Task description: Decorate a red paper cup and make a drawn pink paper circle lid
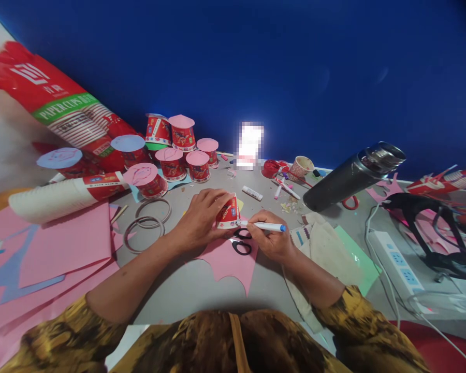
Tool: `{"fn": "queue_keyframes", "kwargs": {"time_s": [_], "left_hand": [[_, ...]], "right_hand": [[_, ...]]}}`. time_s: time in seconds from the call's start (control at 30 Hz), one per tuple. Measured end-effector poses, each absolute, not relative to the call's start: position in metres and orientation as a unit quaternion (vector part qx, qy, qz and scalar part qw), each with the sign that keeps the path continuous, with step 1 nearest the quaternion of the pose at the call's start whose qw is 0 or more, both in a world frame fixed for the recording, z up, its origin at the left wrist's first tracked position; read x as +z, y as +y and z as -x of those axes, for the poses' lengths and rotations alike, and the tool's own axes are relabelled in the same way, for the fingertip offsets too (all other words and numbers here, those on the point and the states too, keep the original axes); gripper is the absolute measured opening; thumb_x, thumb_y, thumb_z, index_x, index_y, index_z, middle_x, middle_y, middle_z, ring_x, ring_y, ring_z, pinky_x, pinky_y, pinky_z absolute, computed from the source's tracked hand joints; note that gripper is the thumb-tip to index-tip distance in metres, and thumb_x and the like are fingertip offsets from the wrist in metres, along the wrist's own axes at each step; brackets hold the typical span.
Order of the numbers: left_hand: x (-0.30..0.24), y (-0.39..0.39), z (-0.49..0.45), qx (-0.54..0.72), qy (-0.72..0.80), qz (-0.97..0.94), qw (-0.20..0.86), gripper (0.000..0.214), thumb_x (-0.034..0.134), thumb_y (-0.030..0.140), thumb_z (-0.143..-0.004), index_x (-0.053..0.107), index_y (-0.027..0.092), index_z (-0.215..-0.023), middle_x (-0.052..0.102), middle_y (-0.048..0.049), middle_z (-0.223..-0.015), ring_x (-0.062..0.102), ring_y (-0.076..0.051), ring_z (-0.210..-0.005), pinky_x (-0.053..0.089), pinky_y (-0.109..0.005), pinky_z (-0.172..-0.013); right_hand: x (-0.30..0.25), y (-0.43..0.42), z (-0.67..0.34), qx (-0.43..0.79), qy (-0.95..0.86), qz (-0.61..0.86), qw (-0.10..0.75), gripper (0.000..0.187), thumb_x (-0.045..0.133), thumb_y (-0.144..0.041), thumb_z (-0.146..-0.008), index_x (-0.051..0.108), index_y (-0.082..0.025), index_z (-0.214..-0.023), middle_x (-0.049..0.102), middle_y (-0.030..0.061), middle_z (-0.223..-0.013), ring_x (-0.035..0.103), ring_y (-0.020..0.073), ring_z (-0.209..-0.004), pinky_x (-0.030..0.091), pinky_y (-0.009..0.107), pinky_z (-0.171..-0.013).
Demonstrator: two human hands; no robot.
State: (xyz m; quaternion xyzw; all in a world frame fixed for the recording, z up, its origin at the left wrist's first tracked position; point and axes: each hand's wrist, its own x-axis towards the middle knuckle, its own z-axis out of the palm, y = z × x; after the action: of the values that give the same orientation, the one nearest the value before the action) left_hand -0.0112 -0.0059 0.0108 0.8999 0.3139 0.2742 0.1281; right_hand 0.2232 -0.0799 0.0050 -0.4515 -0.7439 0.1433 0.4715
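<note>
Held: tapered paper cup (230, 211) — slim marker (270, 226)

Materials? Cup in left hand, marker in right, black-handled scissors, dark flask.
Paper cup: probably paper, red printed finish; the bag nearby reads PAPER CUPS. Coating unclear.
Marker: likely plastic; smooth white barrel, blue end.
Scissors: handles look like smooth black plastic; blades mostly hidden.
Flask: probably metal, dark satin body; its shiny top could be metal or plastic.
</note>
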Motion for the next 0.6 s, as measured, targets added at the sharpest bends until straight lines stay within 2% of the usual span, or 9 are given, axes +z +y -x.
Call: {"fn": "queue_keyframes", "kwargs": {"time_s": [0.13, 0.37, 0.6], "left_hand": [[0.0130, -0.0066, 0.0115, 0.264, 0.322, -0.899, 0.135, 0.077, 0.078, 0.058, -0.088, 0.053, 0.023, -0.152, 0.061, -0.0159, -0.146, 0.054, -0.036, -0.133, 0.043, -0.054, -0.113], [0.0097, -0.0065, 0.0113, 0.266, 0.315, -0.902, 0.128, 0.081, 0.076, 0.063, -0.088, 0.050, 0.022, -0.153, 0.061, -0.0165, -0.147, 0.054, -0.036, -0.134, 0.041, -0.053, -0.115], [0.0104, -0.0065, 0.0121, 0.273, 0.312, -0.901, 0.124, 0.079, 0.079, 0.058, -0.088, 0.051, 0.022, -0.151, 0.061, -0.0164, -0.146, 0.054, -0.035, -0.133, 0.042, -0.053, -0.114]], "right_hand": [[0.0058, -0.0801, -0.2215, 0.143, -0.748, 0.453, 0.463, 0.016, 0.063, -0.030, -0.101, 0.070, -0.024, -0.089, 0.073, 0.0028, -0.076, 0.069, 0.0186, -0.070, 0.057, 0.031, -0.071], [0.0068, -0.0794, -0.2194, 0.143, -0.755, 0.445, 0.459, 0.014, 0.063, -0.030, -0.100, 0.071, -0.024, -0.090, 0.075, 0.0036, -0.078, 0.070, 0.0193, -0.070, 0.058, 0.032, -0.071], [0.0073, -0.0804, -0.2208, 0.154, -0.742, 0.445, 0.477, 0.013, 0.064, -0.026, -0.099, 0.069, -0.023, -0.088, 0.074, 0.0026, -0.077, 0.070, 0.0182, -0.069, 0.056, 0.031, -0.069]]}}
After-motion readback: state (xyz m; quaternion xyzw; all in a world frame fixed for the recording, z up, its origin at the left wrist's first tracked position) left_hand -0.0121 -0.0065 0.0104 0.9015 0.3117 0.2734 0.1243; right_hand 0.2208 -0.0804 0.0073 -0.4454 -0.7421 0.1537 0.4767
